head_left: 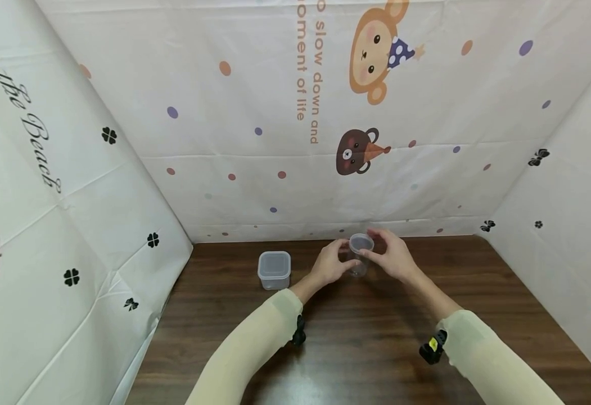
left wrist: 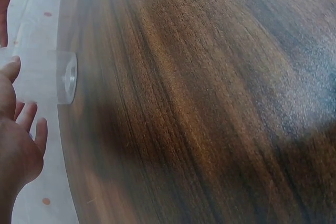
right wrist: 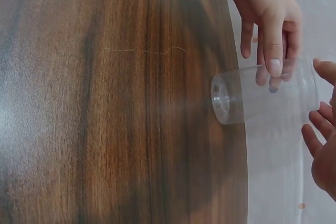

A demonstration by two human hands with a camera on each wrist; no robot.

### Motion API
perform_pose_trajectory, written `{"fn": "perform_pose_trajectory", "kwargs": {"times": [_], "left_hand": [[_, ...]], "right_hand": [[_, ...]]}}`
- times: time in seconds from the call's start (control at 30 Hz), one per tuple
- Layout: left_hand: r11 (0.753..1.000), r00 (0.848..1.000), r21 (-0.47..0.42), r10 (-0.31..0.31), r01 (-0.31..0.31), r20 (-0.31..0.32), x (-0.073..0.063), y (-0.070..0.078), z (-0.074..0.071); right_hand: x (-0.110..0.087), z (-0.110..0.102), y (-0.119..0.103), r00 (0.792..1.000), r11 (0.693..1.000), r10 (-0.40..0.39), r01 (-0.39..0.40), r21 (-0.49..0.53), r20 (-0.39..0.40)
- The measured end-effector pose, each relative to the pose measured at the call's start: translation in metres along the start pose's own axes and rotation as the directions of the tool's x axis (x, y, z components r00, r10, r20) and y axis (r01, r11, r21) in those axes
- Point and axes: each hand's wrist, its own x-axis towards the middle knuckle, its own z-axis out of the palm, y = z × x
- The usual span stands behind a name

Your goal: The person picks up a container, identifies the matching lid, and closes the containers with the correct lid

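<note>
A clear plastic cup (head_left: 359, 266), tall and round with a translucent top, stands upright near the back of the table. My left hand (head_left: 329, 263) holds its side, thumb in front and fingers behind, as the right wrist view shows with the cup (right wrist: 257, 95). From the other side, my right hand (head_left: 394, 257) grips around the rim between thumb and fingers. At the right edge of the right wrist view, only part of that hand (right wrist: 326, 166) shows. The left wrist view catches the cup's base (left wrist: 68, 78) beside the left hand (left wrist: 18, 145).
To the left of the hands sits a squarish clear container (head_left: 274, 275) with a translucent lid. The table (head_left: 356, 349) has a dark wood grain. White printed sheets (head_left: 255, 140) hang at the back and along both sides, close behind the cup.
</note>
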Motion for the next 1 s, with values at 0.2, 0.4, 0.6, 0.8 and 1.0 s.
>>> {"fn": "perform_pose_trajectory", "kwargs": {"times": [0.2, 0.4, 0.6, 0.8, 1.0], "left_hand": [[1.0, 1.0, -0.003, -0.014, 0.014, 0.004, 0.0, -0.001, 0.0], [1.0, 1.0, -0.007, -0.012, 0.012, -0.005, 0.001, -0.004, 0.002], [1.0, 1.0, -0.01, -0.011, 0.011, -0.014, 0.0, -0.005, 0.004], [1.0, 1.0, -0.006, -0.017, 0.017, -0.022, 0.001, -0.004, 0.005], [1.0, 0.999, -0.013, -0.01, 0.01, -0.033, 0.0, -0.006, 0.007]], "right_hand": [[0.0, -0.002, 0.001, 1.0, 1.0, 0.014, -0.014, 0.011, 0.022], [0.001, 0.001, 0.002, 0.999, 0.999, 0.035, -0.035, -0.005, -0.005], [0.001, 0.005, 0.0, 0.999, 0.998, 0.028, -0.03, -0.058, -0.035], [0.001, 0.007, -0.002, 0.999, 0.998, 0.02, -0.023, -0.063, -0.045], [0.001, 0.01, -0.002, 0.997, 0.997, 0.032, -0.036, -0.075, -0.064]]}}
